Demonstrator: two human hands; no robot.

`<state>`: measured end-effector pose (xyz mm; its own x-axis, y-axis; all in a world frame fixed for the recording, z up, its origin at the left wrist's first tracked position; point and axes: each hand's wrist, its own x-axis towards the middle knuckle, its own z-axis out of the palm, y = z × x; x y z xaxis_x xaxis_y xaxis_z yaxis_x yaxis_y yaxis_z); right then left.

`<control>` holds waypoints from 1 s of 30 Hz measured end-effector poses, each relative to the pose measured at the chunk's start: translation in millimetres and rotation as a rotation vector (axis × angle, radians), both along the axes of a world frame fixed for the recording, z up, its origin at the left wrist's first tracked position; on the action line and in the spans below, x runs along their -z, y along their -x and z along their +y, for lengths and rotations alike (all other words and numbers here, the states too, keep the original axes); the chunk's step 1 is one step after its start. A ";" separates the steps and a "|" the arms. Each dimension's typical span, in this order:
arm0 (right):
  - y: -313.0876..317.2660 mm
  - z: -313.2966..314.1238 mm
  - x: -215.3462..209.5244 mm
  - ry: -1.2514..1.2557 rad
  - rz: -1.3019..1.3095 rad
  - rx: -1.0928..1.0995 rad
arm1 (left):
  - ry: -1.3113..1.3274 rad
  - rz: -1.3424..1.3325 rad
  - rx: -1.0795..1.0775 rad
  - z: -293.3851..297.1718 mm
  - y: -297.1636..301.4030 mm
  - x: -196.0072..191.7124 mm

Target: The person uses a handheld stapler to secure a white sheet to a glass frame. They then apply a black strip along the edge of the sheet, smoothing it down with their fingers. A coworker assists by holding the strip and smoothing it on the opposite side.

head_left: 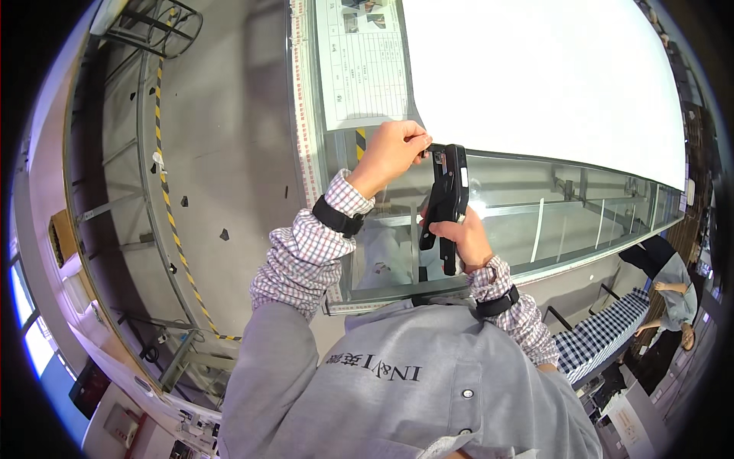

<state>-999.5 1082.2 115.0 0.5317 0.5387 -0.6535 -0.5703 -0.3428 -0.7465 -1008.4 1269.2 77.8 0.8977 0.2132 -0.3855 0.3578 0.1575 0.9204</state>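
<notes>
My right hand is wrapped round the handles of a long black stapler-like hand tool. The far end of this tool meets the dark near edge of a large bright white panel, close to the panel's near left corner. At that corner my left hand is closed, its thumb and fingertips pinched beside the tool's head. A small dark bit shows at those fingertips, too small to name. Beneath both hands lies a glass-topped table with a metal frame.
A printed paper sheet lies left of the white panel. Red-marked tape lines the table's left edge. Yellow-black tape and dark scraps mark the grey floor. Another person is at the right, near a checkered cloth.
</notes>
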 end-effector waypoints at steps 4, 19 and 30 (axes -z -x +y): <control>-1.7 2.8 -2.9 -0.013 0.004 -0.024 | -0.002 0.048 -0.027 -0.8 0.5 -1.1; -3.2 4.3 -7.2 0.068 -0.072 -0.125 | -0.005 0.050 -0.030 -6.1 4.0 -1.0; -1.2 -1.6 2.9 0.171 -0.111 -0.126 | -0.150 0.018 0.007 -9.1 1.2 3.7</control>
